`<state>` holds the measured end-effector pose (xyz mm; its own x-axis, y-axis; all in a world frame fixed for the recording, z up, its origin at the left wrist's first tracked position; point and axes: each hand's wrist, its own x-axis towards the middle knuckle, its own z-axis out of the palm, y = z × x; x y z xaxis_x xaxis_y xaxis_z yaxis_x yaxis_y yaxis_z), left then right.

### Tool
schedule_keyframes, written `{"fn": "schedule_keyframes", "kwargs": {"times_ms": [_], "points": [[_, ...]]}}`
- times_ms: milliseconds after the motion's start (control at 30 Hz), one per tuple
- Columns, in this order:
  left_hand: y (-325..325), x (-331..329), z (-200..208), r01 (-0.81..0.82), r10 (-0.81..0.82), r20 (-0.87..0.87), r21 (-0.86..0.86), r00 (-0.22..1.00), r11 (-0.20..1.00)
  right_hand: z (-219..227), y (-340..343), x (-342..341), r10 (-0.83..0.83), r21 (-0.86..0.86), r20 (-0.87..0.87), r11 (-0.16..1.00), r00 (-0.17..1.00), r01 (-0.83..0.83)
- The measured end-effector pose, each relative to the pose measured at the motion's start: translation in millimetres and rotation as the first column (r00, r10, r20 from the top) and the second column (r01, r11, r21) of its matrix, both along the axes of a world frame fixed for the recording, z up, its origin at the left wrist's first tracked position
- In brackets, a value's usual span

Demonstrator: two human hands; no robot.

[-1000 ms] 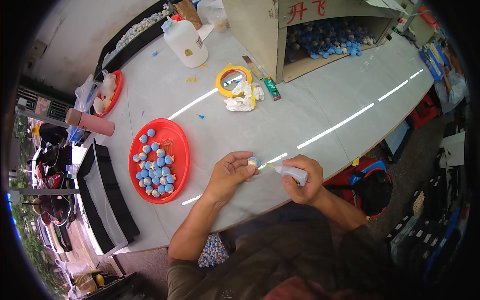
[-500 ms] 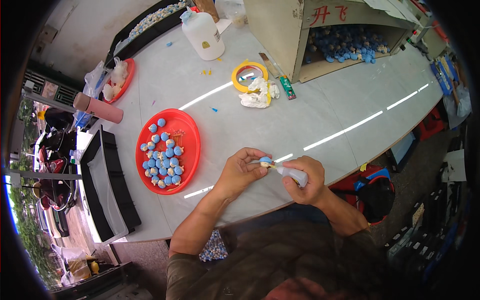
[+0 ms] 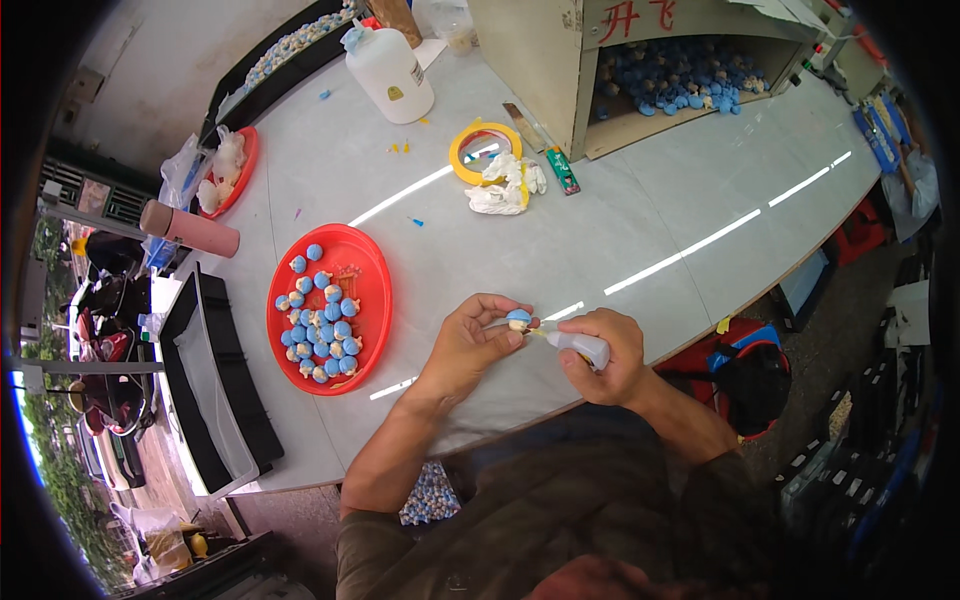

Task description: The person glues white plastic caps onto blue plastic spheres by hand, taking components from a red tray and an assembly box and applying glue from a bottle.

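Between the thumb and fingers of my left hand (image 3: 472, 345) is a small blue and cream figurine (image 3: 518, 318), held above the near part of the table. My right hand (image 3: 618, 352) wraps round a small translucent squeeze bottle (image 3: 582, 346). Its thin nozzle points left at the figurine, with the tip very close to it; whether they touch I cannot tell. To the left lies a round red tray (image 3: 378, 310) with several more blue and cream figurines (image 3: 322, 333) on it.
A black bin (image 3: 245, 400) and a pink flask (image 3: 190, 228) stand at the left. Farther back are a white bottle (image 3: 392, 80), a yellow tape roll (image 3: 460, 165), crumpled white gloves (image 3: 497, 198) and a green lighter (image 3: 562, 170). A box (image 3: 530, 60) full of blue pieces stands behind.
The nozzle has drawn slightly away from the figurine, which now shows more plainly in my left fingers. Both hands keep their grips. The whole view has shifted a little.
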<state>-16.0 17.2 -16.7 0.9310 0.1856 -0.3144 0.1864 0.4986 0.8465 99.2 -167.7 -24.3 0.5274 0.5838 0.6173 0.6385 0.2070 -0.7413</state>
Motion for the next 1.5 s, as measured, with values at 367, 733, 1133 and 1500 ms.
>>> {"fn": "schedule_keyframes", "kwargs": {"times_ms": [367, 733, 1133, 1500], "points": [[1.8, -0.1, 1.6, -0.010, 0.009, -0.034, -0.047, 0.999, 0.999, -1.6, 0.5, -1.2, -0.004, 0.006, -0.071, 1.000, 0.997, 0.005], [6.8, -0.9, 6.7, -0.017, 0.003, -0.114, -0.129, 0.994, 0.992, -1.4, -11.3, -1.7, 0.033, 0.052, -0.313, 0.998, 0.949, -0.018], [12.3, -4.1, 8.8, -0.008, -0.010, -0.107, -0.170, 0.994, 0.985, -1.2, -79.7, 94.5, -0.385, -0.249, -0.403, 0.919, 0.830, 0.305], [-2.7, 8.5, 22.7, -0.071, 0.053, -0.236, -0.071, 0.970, 0.995, -19.8, -144.0, 192.4, -0.808, -0.372, -0.112, 0.574, 0.579, 0.729]]}}
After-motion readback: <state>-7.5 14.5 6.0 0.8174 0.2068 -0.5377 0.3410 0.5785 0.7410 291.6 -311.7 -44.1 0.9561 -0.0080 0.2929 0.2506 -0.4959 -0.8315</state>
